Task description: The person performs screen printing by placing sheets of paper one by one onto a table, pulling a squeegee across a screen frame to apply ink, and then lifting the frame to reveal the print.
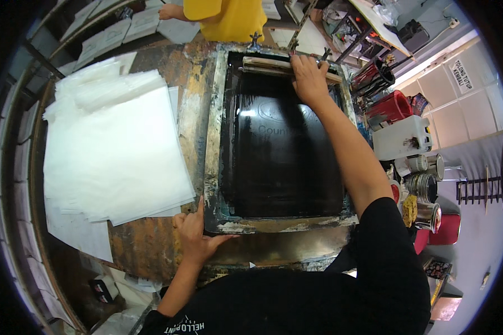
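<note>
Right grip [310,79]: fingers curled over the squeegee [267,66], closed down on its bar right of middle; underside of the fingers hidden. Squeegee sits inside the frame [213,151] at its far end, lying crosswise. Left grip [192,237]: empty, spread, forefinger along the frame's left rail, thumb at the near rail, so I'm bracketing the near-left corner.

Progress, my read: mid-cycle. Done: frame down flat, black ink over most of the mesh [285,178], faint line design showing through. Left: frame not yet lifted. Can't tell whether a pass is owed or finished from the squeegee's spot, and what's under the mesh is hidden.

Further out: frame is on the right part of the tabletop [142,245]; loose stack of white sheets [114,151] fills the left part, its near-right corner just beside the frame. Clamp [255,40] at the tabletop's far edge, co-worker in a yellow shirt [232,21] past it. Off the right edge: red bucket [392,106], white jerrycan [399,138].
</note>
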The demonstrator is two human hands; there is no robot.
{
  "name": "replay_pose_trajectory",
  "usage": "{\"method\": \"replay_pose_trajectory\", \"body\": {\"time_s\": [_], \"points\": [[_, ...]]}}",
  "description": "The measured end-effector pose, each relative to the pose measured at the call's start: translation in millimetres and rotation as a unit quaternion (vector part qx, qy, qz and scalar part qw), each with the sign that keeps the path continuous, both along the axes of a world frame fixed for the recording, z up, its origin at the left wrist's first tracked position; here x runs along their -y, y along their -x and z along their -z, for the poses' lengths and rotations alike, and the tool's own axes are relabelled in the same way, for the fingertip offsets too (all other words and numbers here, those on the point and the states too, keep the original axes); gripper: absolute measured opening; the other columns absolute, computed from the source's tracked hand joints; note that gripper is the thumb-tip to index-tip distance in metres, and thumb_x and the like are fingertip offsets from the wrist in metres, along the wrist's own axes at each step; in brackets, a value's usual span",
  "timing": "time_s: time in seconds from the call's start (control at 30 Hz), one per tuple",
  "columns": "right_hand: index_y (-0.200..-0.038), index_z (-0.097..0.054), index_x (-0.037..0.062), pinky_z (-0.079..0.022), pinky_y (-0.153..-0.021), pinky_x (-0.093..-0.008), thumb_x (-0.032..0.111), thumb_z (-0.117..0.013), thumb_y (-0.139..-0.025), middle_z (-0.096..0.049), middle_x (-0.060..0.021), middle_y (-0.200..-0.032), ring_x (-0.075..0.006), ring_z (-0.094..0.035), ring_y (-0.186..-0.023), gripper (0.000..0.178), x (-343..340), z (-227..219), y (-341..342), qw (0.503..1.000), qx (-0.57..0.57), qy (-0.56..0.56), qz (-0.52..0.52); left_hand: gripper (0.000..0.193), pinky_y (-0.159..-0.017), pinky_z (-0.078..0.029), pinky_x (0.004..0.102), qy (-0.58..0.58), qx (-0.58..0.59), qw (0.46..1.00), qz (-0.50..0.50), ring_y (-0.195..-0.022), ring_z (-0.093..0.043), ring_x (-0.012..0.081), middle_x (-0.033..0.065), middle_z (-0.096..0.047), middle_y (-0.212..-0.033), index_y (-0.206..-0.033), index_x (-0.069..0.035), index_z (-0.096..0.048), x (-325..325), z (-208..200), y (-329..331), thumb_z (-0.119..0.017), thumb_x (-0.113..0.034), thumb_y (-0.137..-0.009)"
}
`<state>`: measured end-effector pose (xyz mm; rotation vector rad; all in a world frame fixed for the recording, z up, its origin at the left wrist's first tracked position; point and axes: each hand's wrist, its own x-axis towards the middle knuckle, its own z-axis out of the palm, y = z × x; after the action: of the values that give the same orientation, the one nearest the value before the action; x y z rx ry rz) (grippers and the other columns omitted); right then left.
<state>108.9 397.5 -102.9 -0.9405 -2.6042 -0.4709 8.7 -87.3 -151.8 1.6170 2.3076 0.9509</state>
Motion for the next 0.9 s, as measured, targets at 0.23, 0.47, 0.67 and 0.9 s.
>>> {"method": "replay_pose_trajectory", "body": {"time_s": [0.23,0.47,0.67,0.9], "points": [[-0.120,-0.053,0.0119,-0.039,-0.097,-0.0540,0.009,-0.079,-0.079,-0.060,-0.0066,-0.110,-0.0287,-0.060,-0.111,0.049,39,1,-24,0.999,0.001,0.023,-0.025,0.119,-0.092,-0.032,0.0442,0.048,-0.053,0.996,-0.044,-0.097,-0.053,0.0284,0.0086,-0.060,-0.099,-0.151,-0.003,-0.062,-1,-10,-2,-0.093,-0.069,-0.057],[-0.116,-0.055,0.0124,-0.041,-0.096,-0.0537,0.009,-0.078,-0.081,-0.062,-0.0052,-0.108,-0.0282,-0.061,-0.109,0.042,75,7,-30,1.000,-0.014,-0.009,-0.013,0.119,-0.096,-0.032,0.0446,0.056,-0.055,0.995,-0.055,-0.102,-0.051,0.0303,0.0091,-0.056,-0.099,-0.150,-0.006,-0.065,-4,-12,-5,-0.093,-0.068,-0.053],[-0.112,-0.059,0.0114,-0.040,-0.098,-0.0563,0.005,-0.060,-0.092,-0.063,-0.0071,-0.105,-0.0288,-0.062,-0.107,0.021,178,-6,-85,0.998,0.003,0.059,-0.021,0.115,-0.101,-0.033,0.0467,0.036,-0.058,0.996,-0.058,-0.104,-0.052,0.0315,0.0095,-0.059,-0.104,-0.148,-0.006,-0.066,-3,-10,-6,-0.094,-0.066,-0.055],[-0.116,-0.059,0.0104,-0.039,-0.096,-0.0542,0.004,-0.064,-0.088,-0.058,-0.0059,-0.104,-0.0270,-0.058,-0.104,0.030,296,-25,-145,0.990,0.041,0.131,-0.016,0.110,-0.103,-0.033,0.0480,0.013,-0.039,0.998,-0.051,-0.106,-0.054,0.0301,0.0084,-0.060,-0.104,-0.145,-0.005,-0.067,-1,0,-5,-0.096,-0.063,-0.056]]}}
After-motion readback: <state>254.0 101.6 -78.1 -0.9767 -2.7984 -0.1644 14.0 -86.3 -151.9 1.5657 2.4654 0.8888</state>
